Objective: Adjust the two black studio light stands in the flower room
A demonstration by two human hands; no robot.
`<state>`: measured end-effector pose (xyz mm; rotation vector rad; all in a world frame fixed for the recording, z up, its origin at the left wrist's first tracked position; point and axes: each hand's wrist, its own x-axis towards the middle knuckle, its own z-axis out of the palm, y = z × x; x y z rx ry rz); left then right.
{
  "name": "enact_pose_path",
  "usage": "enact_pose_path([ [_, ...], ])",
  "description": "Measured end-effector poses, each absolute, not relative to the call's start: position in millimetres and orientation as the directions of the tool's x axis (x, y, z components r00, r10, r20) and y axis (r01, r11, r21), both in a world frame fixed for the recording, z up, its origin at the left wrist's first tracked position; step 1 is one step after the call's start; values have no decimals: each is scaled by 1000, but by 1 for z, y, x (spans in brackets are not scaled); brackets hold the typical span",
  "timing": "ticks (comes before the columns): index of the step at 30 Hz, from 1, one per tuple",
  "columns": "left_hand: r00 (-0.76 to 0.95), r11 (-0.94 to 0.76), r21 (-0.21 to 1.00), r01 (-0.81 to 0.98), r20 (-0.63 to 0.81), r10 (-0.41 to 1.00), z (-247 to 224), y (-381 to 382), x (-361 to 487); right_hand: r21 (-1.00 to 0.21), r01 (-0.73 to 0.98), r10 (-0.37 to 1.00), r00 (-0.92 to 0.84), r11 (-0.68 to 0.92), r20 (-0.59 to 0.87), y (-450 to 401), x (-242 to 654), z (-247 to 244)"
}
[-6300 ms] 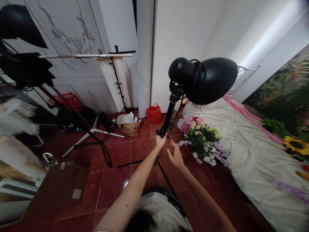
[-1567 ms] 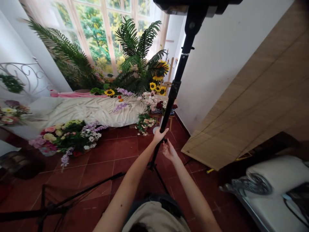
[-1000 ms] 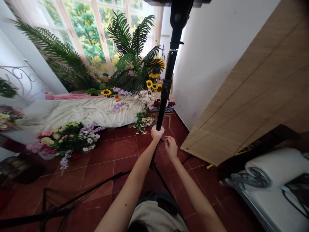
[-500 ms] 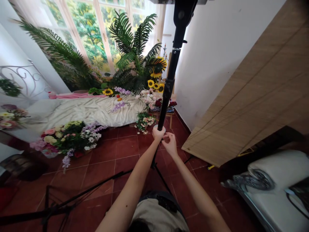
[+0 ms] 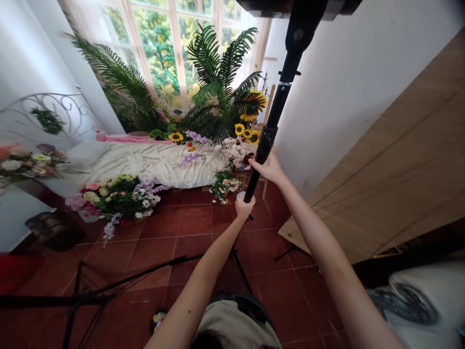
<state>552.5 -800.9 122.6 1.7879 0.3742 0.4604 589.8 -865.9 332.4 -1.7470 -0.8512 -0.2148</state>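
Note:
A black tripod stand point(image 5: 279, 104) rises at a slant in front of me, with a dark panel-like head point(image 5: 336, 8) cut off by the top edge. My left hand point(image 5: 245, 207) is closed around the lower part of its pole. A pale round edge point(image 5: 240, 195) shows beside that hand; what it is I cannot make out. Higher up, just under the black collar point(image 5: 267, 140), my right hand point(image 5: 269, 167) grips the pole, thumb across the near side and the fingers mostly hidden behind it. Below my left hand a small dark knob point(image 5: 250, 217) sticks out.
Stand legs point(image 5: 241, 271) spread over the red tiled floor point(image 5: 196, 220). Another black stand point(image 5: 90, 296) lies across the lower left. A bed with a cream blanket point(image 5: 145, 162), flower bunches point(image 5: 116, 201) and a palm point(image 5: 221, 82) are ahead. A wooden panel point(image 5: 381, 160) leans at right.
My right hand has risen from beside my left hand to the pole under the collar and taken hold there. My left hand keeps its grip. The view has turned slightly left.

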Motion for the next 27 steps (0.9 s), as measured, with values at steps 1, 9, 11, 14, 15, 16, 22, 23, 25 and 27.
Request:
enact_pose_path([
  [1,879,-248,968,-41,153,451,121,-799,550,-790,609,507,703,-68,499,-868,590,329],
  [9,913,-243,934,-262,321,251,102,-783,542,-868,494,406,802,-36,439,-866,578,264],
  [11,910,-213,939,-271,322,262,96,-784,545,-853,515,284,832,-79,476,-862,573,244],
  [14,912,-154,950,-271,305,275,90,-785,546,-837,526,127,850,-153,511,-856,565,218],
  [15,915,-142,952,-270,299,271,90,-786,546,-834,525,89,851,-168,517,-855,563,210],
  [16,917,-134,954,-268,295,267,89,-786,545,-835,521,73,853,-175,517,-854,561,201],
  [22,911,-146,952,-271,302,280,87,-785,540,-779,552,119,831,-296,544,-860,557,151],
  [23,905,-148,949,-277,310,292,86,-785,540,-751,565,122,819,-341,561,-862,558,144],
  [25,896,-143,946,-291,321,305,83,-785,542,-715,580,132,804,-390,580,-863,558,134],
  [27,892,-137,942,-305,333,304,80,-786,543,-702,588,141,797,-402,587,-862,559,129],
])
